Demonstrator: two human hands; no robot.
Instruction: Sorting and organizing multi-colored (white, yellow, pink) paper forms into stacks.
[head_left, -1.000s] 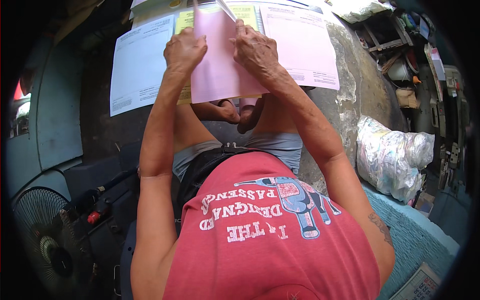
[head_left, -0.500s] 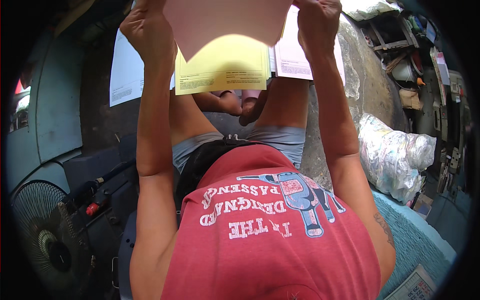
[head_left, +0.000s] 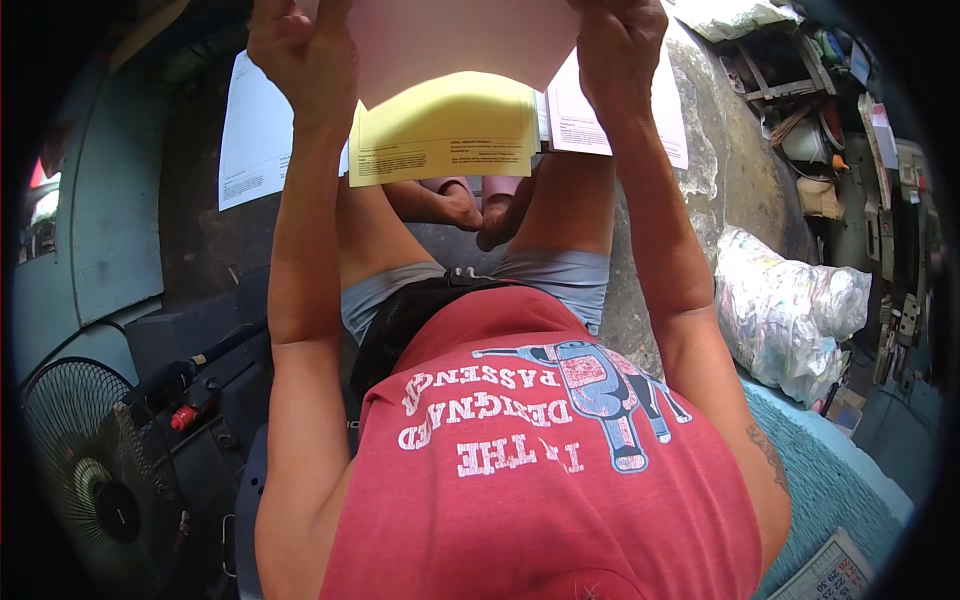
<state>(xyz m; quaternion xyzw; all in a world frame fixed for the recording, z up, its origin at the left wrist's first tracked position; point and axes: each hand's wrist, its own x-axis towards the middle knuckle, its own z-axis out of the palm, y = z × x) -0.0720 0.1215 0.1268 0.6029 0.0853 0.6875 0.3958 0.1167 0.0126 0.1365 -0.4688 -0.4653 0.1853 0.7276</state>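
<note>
Raised at the top edge of the view, a plain pink sheet (head_left: 450, 45) is held by my left hand (head_left: 305, 55) at its left side and my right hand (head_left: 620, 55) at its right side, both with fingers closed and partly hidden. Below it lies a stack of yellow printed forms (head_left: 440, 140), flanked by pale blue forms (head_left: 250, 140) on the left and pale pink forms (head_left: 570, 115) on the right.
My bare knees and feet show below the papers. A standing fan (head_left: 110, 490) and dark equipment are at lower left. A bulging clear plastic bundle (head_left: 790, 310) sits at right beside a blue ledge (head_left: 830, 470). Assorted clutter (head_left: 800, 150) fills the upper right.
Both hands have moved up with the pink sheet from over the forms to the top edge, uncovering the yellow stack. In the last half second they shifted only slightly.
</note>
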